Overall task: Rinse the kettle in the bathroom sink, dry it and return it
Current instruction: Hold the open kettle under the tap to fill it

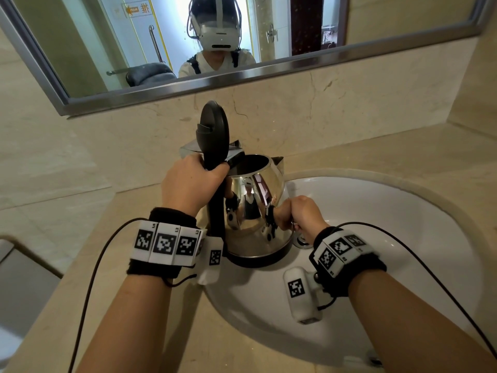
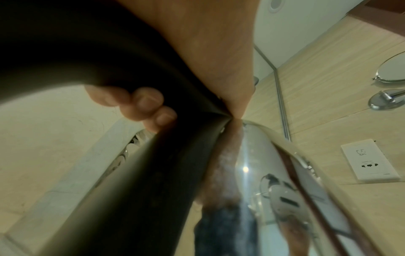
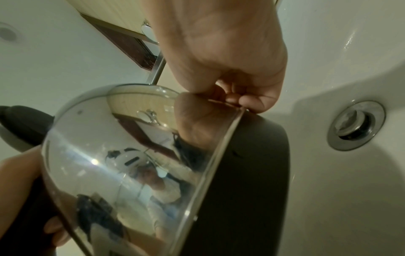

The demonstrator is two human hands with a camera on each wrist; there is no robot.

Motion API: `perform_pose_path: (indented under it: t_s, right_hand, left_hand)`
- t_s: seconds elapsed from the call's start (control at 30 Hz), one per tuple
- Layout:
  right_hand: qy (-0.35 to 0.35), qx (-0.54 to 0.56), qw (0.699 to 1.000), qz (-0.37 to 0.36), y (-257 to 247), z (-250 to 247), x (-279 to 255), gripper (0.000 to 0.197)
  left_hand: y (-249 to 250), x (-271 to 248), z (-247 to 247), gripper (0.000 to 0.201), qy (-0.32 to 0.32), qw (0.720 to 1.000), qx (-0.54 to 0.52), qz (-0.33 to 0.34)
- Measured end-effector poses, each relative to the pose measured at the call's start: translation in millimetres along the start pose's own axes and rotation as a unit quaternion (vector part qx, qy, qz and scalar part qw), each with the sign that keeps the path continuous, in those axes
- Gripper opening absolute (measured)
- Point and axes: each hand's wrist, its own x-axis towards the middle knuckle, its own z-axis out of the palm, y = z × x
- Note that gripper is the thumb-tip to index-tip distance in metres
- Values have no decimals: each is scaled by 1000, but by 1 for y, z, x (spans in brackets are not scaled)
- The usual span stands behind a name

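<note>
- Kettle (image 1: 255,211) held above sink (image 1: 403,211), lid (image 1: 215,125) open; no water visible.
- Left hand (image 1: 192,181) gripping handle (image 1: 215,211); right hand (image 1: 301,214) fingers (image 3: 249,101) curled against kettle's lower rim.
- Drying and return apparently left.

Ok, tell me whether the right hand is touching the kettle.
Touching. The right wrist view shows the right hand with curled fingertips against the kettle where its steel wall meets the black base.

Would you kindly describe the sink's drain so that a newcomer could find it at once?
Start at the white oval sink basin set into the beige stone counter. Just right of the shiny steel kettle with the black handle, below the right hand, sits the round chrome drain. It is the only metal ring in the white bowl.
</note>
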Motion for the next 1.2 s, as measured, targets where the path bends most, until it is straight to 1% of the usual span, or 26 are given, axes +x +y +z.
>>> perform_pose_path:
  t_s: [0.07,0.2,0.3,0.37,0.43,0.57,0.63,0.7,0.8,0.87,0.9,1.0,1.07,1.1,1.17,1.2]
  right_hand:
    - [4,7,1000,-2,-1,0,0,11]
    - [6,-2,1000,-15,1,-1,-2,19]
    - [-8,18,1000,-21,0,-2,-5,17]
    - [-2,20,1000,-4,-4,-3,-9,11]
    - [0,24,1000,8,-6,-3,-11,11]
    - [-7,38,999,12,-7,-4,-12,23]
    - [-13,62,998,-12,-4,-7,-16,20]
    - [-27,92,995,-41,1,-11,-23,29]
    - [-21,101,994,-42,-2,-8,-20,34]
    - [1,71,997,-3,-5,-4,-17,32]
    - [-3,49,999,6,-5,-5,-16,29]
    - [-30,41,998,-21,-6,-5,-13,26]
    - [-23,5,1000,3,-6,-5,-16,19]
    - [-25,-16,999,18,-7,-4,-16,21]
    - [-16,-7,1000,7,-7,-1,-12,33]
    - [-6,1,1000,11,-8,-2,-13,34]
  left_hand:
    - [0,0,0,28,2,1000,3,1]
    - [0,0,0,30,5,1000,4,0]
    - [0,0,0,31,4,1000,6,1]
    - [1,0,-1,30,4,1000,9,1]
    - [2,0,-1,29,4,1000,11,2]
    - [2,0,-1,28,4,1000,14,3]
    - [2,0,-1,28,2,1000,15,1]
    - [2,0,0,29,2,1000,13,1]
    - [2,0,-1,29,6,1000,12,1]
    - [2,0,-1,29,5,1000,12,1]
    - [2,0,-1,29,4,1000,12,0]
    - [2,0,-1,28,0,1000,10,-1]
    - [2,-1,-1,28,-2,1000,5,-1]
    - [2,-1,-1,28,-2,1000,3,1]
    - [2,-2,-1,28,0,1000,1,2]
    - [2,-2,-1,29,1,1000,1,1]
